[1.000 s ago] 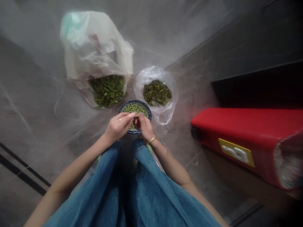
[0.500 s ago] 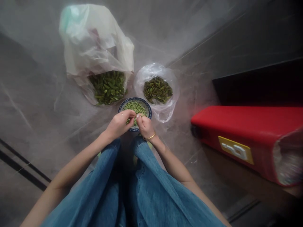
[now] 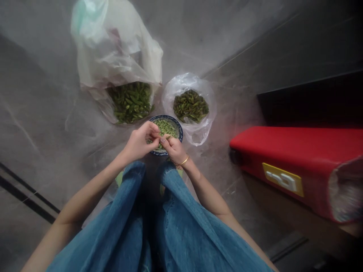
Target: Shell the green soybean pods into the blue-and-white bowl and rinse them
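My left hand and my right hand meet over the near side of a blue-rimmed bowl on the floor. Shelled green beans fill much of the bowl. Between the thumb and curled fingers of my right hand is a small green bean pod, mostly hidden. My left thumb and finger come together at the right thumb; whatever they pinch is too small to make out. The other left fingers are loosely bent, raised over the beans.
A big white plastic bag with green pods lies beyond the bowl on the left. A clear bag holds darker pods on the right. A red box-like object with a yellow label stands farther right. My denim-covered knees flank the near side.
My left fingers have lifted and spread a little from the pinch. More of the pod shows above my right hand. The view has shifted slightly; bags and bowl stay in place.
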The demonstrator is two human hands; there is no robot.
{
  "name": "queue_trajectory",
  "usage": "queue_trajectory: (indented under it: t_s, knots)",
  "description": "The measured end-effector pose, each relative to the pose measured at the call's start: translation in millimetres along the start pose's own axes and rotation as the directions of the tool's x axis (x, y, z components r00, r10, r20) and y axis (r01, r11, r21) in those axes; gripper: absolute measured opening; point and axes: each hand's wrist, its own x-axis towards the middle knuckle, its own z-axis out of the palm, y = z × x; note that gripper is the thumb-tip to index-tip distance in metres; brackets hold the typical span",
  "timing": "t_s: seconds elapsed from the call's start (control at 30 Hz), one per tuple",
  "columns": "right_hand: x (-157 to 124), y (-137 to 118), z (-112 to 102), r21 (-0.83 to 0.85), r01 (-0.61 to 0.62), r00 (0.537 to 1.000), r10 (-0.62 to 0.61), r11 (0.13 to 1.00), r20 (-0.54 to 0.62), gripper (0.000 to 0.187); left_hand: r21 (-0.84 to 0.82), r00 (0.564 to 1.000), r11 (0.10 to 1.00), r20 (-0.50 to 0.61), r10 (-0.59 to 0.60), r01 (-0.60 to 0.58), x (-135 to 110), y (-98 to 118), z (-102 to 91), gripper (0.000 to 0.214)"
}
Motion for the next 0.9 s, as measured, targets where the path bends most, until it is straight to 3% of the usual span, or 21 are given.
queue_trajectory:
  t_s: [0.1,0.23,0.3,0.43,0.53,0.67,0.77,0.9]
  knots:
    - [-0.9,4.9,-0.6,0.032,0.006,0.998,-0.008,0.999,0.057,0.047,-0.136,0.996,0.987,0.060,-0.073,0.081,2.3,-2.5,-4.3,0.021]
    - [-2.5,15.7,1.4,0.155,-0.071,0.997,0.065,0.985,0.040,0.044,-0.142,0.995,0.985,0.037,-0.089,0.094,2.4,-2.0,-2.7,0.020]
    - [-1.5,18.8,3.8,0.282,-0.149,0.989,0.147,0.948,0.028,0.042,-0.057,0.998,0.997,-0.021,-0.052,0.051,0.3,0.2,1.5,0.019]
    - [1.7,17.7,7.1,0.487,-0.292,0.955,0.280,0.823,0.099,0.035,0.277,0.988,0.956,-0.086,0.126,-0.097,-3.8,3.5,9.1,0.015]
    - [2.2,15.4,6.8,0.523,-0.326,0.944,0.302,0.787,0.134,0.028,0.472,0.960,0.853,-0.043,0.276,-0.225,-4.3,2.0,10.9,0.012]
    - [0.6,14.9,5.1,0.536,-0.326,0.944,0.300,0.779,0.138,0.025,0.572,0.924,0.753,0.022,0.381,-0.324,-3.7,-1.0,12.2,0.009]
    - [-0.2,15.7,4.9,0.543,-0.314,0.948,0.292,0.779,0.129,0.024,0.524,0.938,0.799,-0.005,0.347,-0.293,-3.3,-0.8,13.1,0.010]
    - [-0.8,18.2,6.5,0.528,-0.297,0.953,0.276,0.796,0.121,0.028,0.290,0.980,0.950,-0.119,0.157,-0.117,-2.0,-2.3,10.5,0.016]
